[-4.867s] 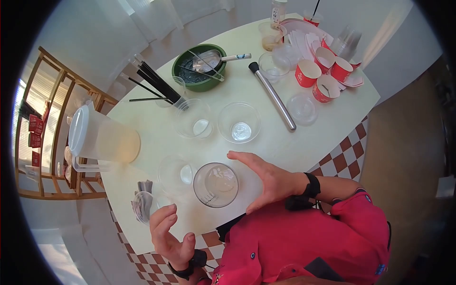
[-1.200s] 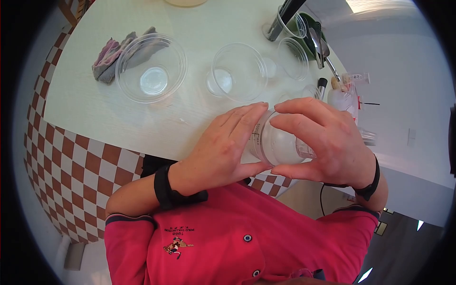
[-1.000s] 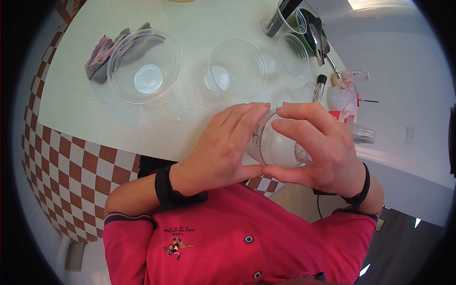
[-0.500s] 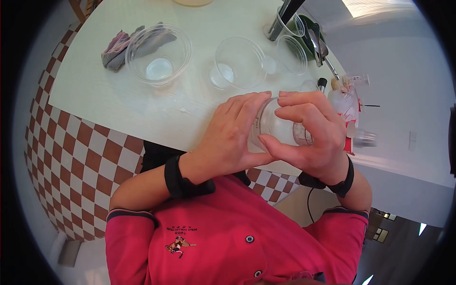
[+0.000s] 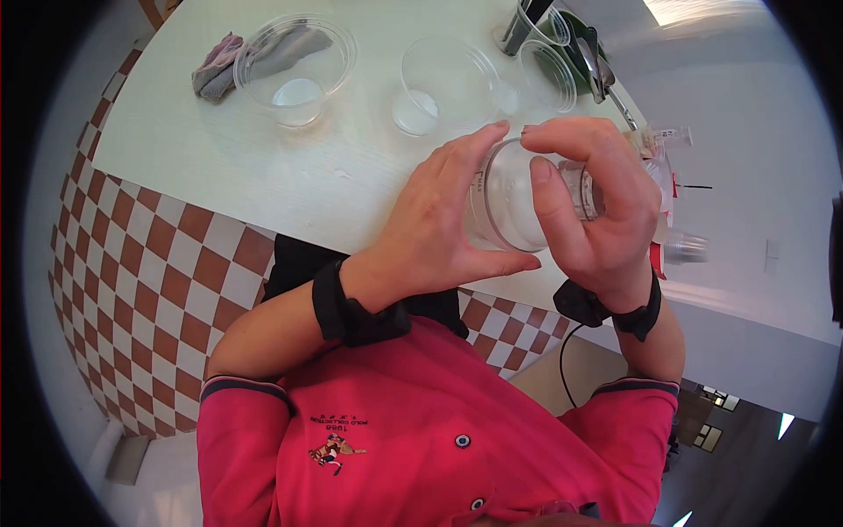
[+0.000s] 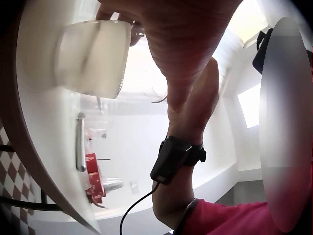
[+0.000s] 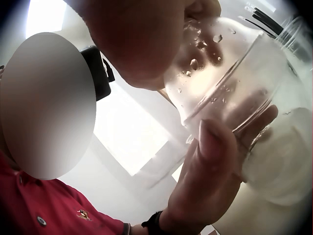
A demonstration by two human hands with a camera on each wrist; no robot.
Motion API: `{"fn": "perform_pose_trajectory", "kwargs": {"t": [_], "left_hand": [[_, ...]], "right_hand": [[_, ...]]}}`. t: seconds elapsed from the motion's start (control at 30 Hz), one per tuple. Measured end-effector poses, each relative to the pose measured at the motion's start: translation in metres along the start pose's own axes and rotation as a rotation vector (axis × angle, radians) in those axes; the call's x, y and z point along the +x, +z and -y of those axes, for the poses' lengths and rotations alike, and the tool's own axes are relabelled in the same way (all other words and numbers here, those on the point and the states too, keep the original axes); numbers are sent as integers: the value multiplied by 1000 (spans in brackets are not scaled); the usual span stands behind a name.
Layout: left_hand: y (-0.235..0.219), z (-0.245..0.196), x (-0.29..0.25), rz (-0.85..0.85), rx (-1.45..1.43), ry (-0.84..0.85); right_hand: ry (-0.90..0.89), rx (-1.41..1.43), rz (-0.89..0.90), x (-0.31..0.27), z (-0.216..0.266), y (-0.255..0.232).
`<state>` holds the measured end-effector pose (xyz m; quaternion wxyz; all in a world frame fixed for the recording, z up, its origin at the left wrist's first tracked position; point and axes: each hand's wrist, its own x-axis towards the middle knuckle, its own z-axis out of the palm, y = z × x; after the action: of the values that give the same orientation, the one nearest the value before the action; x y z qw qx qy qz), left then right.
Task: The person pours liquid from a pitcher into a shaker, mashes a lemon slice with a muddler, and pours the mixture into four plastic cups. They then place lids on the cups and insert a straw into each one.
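Both hands hold a clear, lidded vessel point(image 5: 509, 198) over the near table edge, tilted with its narrower top point(image 5: 584, 189) toward the right. My left hand point(image 5: 430, 215) is curled round the wide body, thumb below. The right hand point(image 5: 606, 202) grips around the narrow end, its thumb lying across the shoulder. In the right wrist view, droplets cling to the vessel point(image 7: 215, 93), and my left hand point(image 7: 203, 174) wraps its far side. The left wrist view shows a cloudy container point(image 6: 95, 61) by the fingers; the fingertips behind it are partly hidden.
A grey-pink cloth point(image 5: 217, 72) lies by a clear tub point(image 5: 296, 98). More clear tubs point(image 5: 448, 83), a cup of black straws point(image 5: 525, 31) and a green bowl point(image 5: 555, 68) stand behind. Red paper cups point(image 6: 95, 183) and a metal rod point(image 6: 80, 142) are further right.
Since the frame half a second ago, both hands and the vessel have risen in the head view. The right thumb has lifted off the left hand's side. Earlier, the hands were apart beside the standing vessel.
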<state>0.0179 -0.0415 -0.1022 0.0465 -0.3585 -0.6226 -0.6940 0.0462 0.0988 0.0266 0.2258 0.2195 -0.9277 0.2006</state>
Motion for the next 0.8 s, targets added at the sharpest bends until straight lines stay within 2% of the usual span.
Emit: {"fn": "perform_pose_trajectory", "kwargs": {"t": [0.17, 0.3, 0.4, 0.5, 0.63, 0.8], "left_hand": [[-7, 4, 2, 76, 28, 3], [-9, -1, 2, 111, 25, -25], [-9, 1, 1, 115, 26, -28], [-8, 2, 1, 112, 18, -20], [-8, 5, 1, 133, -47, -35], [-8, 8, 2, 139, -58, -16]], "right_hand": [[-89, 30, 76, 12, 3, -23], [26, 55, 57, 14, 16, -37], [93, 29, 124, 4, 10, -40], [-18, -52, 135, -4, 12, -31], [-10, -50, 6, -16, 5, -18], [8, -59, -55, -21, 4, -7]]}}
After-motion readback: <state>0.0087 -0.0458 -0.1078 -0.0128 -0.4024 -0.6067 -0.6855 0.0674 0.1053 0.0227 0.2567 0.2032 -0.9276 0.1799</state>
